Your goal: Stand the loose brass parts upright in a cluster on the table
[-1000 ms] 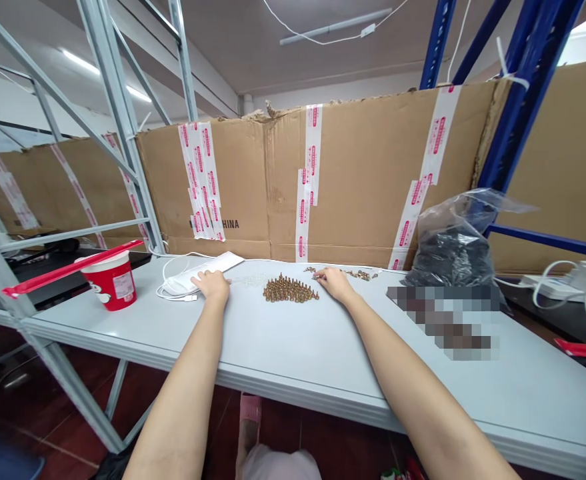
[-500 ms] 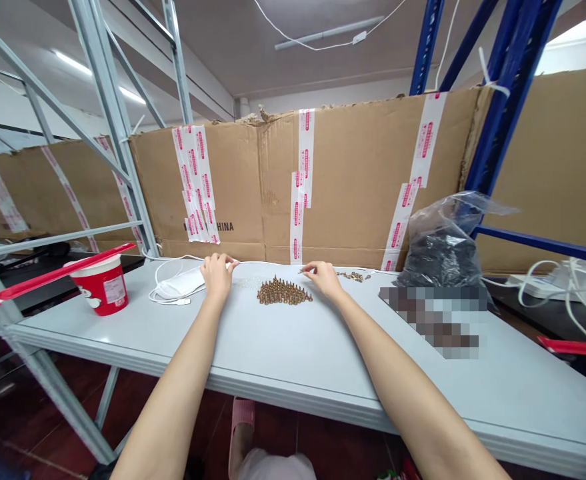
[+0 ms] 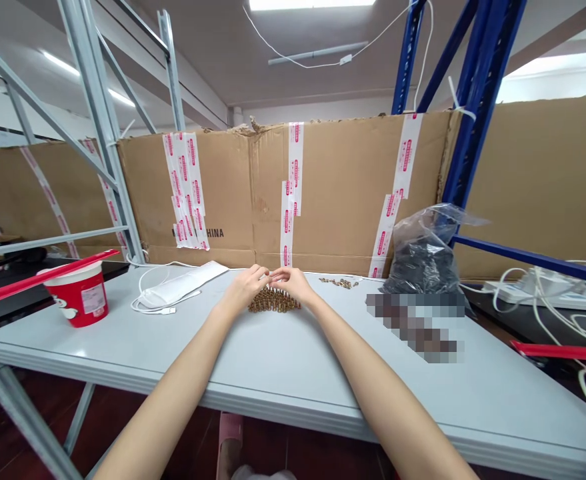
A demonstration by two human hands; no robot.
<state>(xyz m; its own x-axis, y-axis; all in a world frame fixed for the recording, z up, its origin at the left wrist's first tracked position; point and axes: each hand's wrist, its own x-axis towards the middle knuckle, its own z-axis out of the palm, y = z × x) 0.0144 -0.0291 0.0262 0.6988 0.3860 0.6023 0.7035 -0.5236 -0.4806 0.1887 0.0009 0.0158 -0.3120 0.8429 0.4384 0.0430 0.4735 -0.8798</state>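
My left hand (image 3: 245, 287) and my right hand (image 3: 293, 283) meet at the fingertips just above and behind a cluster of small brass-coloured pieces (image 3: 274, 304) standing on the grey table (image 3: 293, 360). Both hands are closed in a pinch, and what sits between the fingertips is too small to make out. A smaller loose scatter of brass-coloured pieces (image 3: 341, 283) lies to the right of my right hand, near the cardboard wall.
At the left stands a red and white cup (image 3: 85, 297), with a white cable and a flat white item (image 3: 187, 283) beside it. A clear bag of black material (image 3: 423, 263) is at the right. Cardboard (image 3: 333, 193) closes off the back.
My left hand has moved right and my right hand a little left, so their fingertips now meet over the brass cluster. The view has shifted slightly.
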